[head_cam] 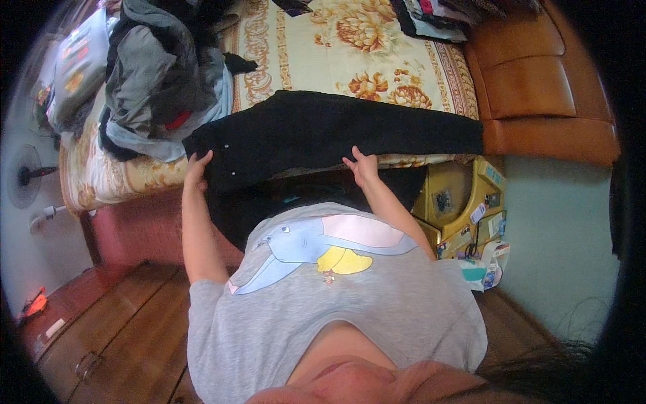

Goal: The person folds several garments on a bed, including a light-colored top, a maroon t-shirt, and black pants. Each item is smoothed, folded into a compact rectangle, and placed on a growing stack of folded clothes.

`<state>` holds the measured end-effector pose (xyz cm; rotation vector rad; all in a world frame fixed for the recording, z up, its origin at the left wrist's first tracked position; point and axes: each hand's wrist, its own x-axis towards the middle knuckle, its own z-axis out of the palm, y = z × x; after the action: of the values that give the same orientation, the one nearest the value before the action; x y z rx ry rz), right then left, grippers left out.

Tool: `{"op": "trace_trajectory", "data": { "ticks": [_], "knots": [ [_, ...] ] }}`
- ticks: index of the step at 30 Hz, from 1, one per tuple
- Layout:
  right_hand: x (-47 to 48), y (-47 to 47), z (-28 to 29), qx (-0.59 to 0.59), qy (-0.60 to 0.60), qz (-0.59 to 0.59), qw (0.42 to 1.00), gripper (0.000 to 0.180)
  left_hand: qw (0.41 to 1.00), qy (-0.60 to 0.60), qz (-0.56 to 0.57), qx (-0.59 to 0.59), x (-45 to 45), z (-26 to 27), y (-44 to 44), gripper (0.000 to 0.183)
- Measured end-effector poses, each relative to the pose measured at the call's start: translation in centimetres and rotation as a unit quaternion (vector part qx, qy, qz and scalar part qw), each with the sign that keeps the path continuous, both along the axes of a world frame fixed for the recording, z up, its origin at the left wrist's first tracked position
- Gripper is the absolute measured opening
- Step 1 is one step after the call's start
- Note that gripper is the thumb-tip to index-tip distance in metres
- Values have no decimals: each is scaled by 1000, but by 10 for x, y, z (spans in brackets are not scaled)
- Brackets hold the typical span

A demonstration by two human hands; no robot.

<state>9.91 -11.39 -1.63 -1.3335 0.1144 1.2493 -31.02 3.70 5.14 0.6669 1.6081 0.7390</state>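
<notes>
A pair of black trousers [333, 126] lies lengthwise along the near edge of the bed, waist end at the left. Two small pale studs show near the waist. My left hand [197, 171] grips the waist corner, thumb on top and the other fingers mostly hidden. At the trousers' lower edge, right of the middle, is my right hand [362, 166], fingers spread and against the cloth. Dark fabric also hangs below the bed edge, in front of my grey T-shirt [303, 303].
A pile of grey and dark clothes [151, 81] rests on the patterned bedspread [353, 76] at left. More folded clothes [434, 20] lie at the far right. A brown leather headboard [530, 81] borders the bed. Below it stands a yellow cabinet [446, 197]. A fan [25, 175] is at far left.
</notes>
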Motion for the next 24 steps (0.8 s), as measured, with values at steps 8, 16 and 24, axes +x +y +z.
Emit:
{"op": "trace_trajectory", "data": {
  "ticks": [8, 16, 24],
  "knots": [
    [3, 4, 5, -87, -42, 33, 995, 28, 839, 378, -198, 336, -21, 39, 32, 53],
    [19, -5, 22, -92, 114, 5, 989, 19, 906, 374, -68, 188, -38, -31, -14, 61],
    [-20, 32, 63, -17, -395, 211, 894, 20, 869, 331, -158, 331, -37, -6, -6, 41]
  ]
}}
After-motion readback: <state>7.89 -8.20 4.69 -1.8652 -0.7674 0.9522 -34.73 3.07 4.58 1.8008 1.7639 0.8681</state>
